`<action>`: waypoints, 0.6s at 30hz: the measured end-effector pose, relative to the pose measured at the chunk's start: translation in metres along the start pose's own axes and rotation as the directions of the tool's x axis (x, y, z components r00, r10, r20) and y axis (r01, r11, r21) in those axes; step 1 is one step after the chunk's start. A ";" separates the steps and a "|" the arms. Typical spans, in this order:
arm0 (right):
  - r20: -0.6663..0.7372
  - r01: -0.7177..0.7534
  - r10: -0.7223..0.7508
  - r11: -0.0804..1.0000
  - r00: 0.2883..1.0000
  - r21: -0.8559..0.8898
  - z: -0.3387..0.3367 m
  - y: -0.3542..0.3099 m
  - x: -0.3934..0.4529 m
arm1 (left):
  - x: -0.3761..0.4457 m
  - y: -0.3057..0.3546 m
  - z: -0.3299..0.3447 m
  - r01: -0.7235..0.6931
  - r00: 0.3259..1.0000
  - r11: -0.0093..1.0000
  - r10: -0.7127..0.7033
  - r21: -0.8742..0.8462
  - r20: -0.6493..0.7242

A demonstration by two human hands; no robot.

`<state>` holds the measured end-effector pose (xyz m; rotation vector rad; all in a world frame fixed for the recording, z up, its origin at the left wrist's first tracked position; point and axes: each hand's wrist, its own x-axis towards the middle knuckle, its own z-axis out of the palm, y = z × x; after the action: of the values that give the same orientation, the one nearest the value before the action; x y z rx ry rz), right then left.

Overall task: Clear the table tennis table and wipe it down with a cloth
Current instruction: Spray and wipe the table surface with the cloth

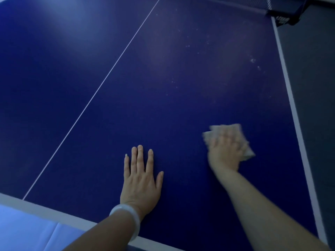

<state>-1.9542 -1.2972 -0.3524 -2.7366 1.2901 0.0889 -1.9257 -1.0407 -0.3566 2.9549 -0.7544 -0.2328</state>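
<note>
Centrally, a pale folded cloth (229,137) lies flat on the blue desk (163,96), at about 4 o'clock in the head view, near the white side line. The right hand (225,153) presses on it, fingers spread over the fold, blurred. Soft, light and limp, it probably handles best held flat under the palm. The left hand (140,180) rests flat at 6 o'clock, fingers straight. Pale smudges (252,60) lie toward 1 o'clock. No containers appear.
</note>
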 end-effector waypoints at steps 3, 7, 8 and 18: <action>0.028 0.483 -0.483 0.871 0.875 -0.083 0.013 -0.031 -0.049 | 0.000 0.000 -0.001 -0.005 1.000 1.000 0.005 -0.001 -0.005; 0.095 0.554 -0.548 0.831 0.831 -0.054 -0.001 0.028 -0.024 | 0.000 0.001 -0.003 -0.006 1.000 1.000 0.006 -0.015 -0.001; 0.076 0.398 -0.393 0.916 0.916 -0.058 -0.004 0.049 -0.013 | 0.000 0.001 -0.003 -0.008 1.000 1.000 0.008 -0.021 0.002; -0.012 0.242 -0.243 0.968 0.970 -0.061 0.012 -0.008 -0.116 | 0.001 0.001 -0.002 -0.016 1.000 1.000 0.016 -0.017 0.019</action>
<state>-2.0217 -1.2019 -0.3522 -2.9282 0.9602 0.0793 -1.9251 -1.0416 -0.3541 2.9334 -0.7737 -0.2655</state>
